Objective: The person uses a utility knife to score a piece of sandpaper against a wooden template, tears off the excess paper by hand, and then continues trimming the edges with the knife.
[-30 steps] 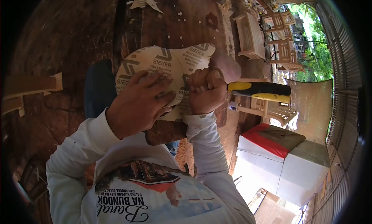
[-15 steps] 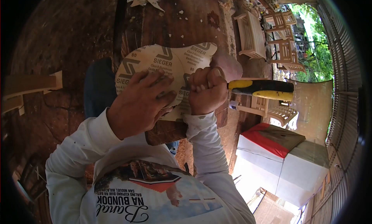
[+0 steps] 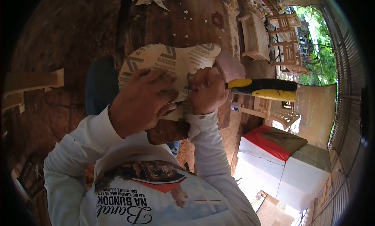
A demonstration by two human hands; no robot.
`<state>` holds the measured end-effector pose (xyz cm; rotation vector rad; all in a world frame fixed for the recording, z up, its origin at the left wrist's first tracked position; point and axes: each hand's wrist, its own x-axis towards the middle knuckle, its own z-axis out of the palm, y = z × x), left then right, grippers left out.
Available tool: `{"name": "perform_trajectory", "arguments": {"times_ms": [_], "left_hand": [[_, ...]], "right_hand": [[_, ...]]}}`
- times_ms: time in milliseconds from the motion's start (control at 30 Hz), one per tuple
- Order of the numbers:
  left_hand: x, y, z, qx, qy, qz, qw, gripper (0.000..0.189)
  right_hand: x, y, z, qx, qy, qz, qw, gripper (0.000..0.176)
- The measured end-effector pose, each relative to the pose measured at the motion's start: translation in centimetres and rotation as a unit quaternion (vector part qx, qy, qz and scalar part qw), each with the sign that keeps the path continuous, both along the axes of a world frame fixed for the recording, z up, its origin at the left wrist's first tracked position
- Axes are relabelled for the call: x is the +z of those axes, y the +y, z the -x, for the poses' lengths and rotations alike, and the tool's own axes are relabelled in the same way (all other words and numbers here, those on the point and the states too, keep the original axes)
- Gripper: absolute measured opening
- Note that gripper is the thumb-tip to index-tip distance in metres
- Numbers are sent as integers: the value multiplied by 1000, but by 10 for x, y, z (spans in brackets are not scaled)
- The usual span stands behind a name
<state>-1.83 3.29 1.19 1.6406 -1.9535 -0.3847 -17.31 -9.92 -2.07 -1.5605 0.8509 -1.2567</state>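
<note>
A sheet of sandpaper (image 3: pixel 166 58) with "SIEGER" and "80" printed on its pale backing lies over the dark wooden bench; its edges are cut in a curve. My left hand (image 3: pixel 142 95) rests on the sheet with its fingers apart and slightly bent, pressing on it. Beside it, my right hand (image 3: pixel 209 89) is closed in a fist around the front part of a tool with a black-and-yellow handle (image 3: pixel 265 89). The handle sticks out to the right of the fist. The tool's working end is hidden by my fingers and cannot be made out.
Torn sandpaper scraps (image 3: pixel 158 1) and small chips lie at the far end of the wooden bench (image 3: pixel 183 26). Wooden chairs (image 3: pixel 287 54) and a wooden bench seat (image 3: pixel 254 34) stand to the right. Nearer are white boxes (image 3: pixel 273 167) with a red cover.
My left hand has shifted very slightly on the sheet, and its fingers are blurred. My right hand keeps its grip on the tool, tilted a little. The view has moved slightly.
</note>
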Motion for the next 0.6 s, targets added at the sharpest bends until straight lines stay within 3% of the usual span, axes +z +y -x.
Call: {"name": "perform_trajectory", "arguments": {"times_ms": [67,133,167,233,333,600], "left_hand": [[0,1,1,8,-4,1,1000,32],[-2,3,3,15,-4,3,1000,32],[-3,4,4,19,-3,6,1000,32],[-3,4,3,24,-2,8,1000,31],[-2,3,3,19,4,5,1000,31],[1,2,3,27,-3,-6,1000,30]], "right_hand": [[-5,0,0,-5,-30,5,1000,15],[-3,1,1,-22,30,120,992,14],[5,-3,3,-37,125,253,959,13],[6,-5,8,-83,260,375,886,7],[-6,3,23,-149,356,336,859,38],[-1,6,19,-139,384,340,847,45]]}}
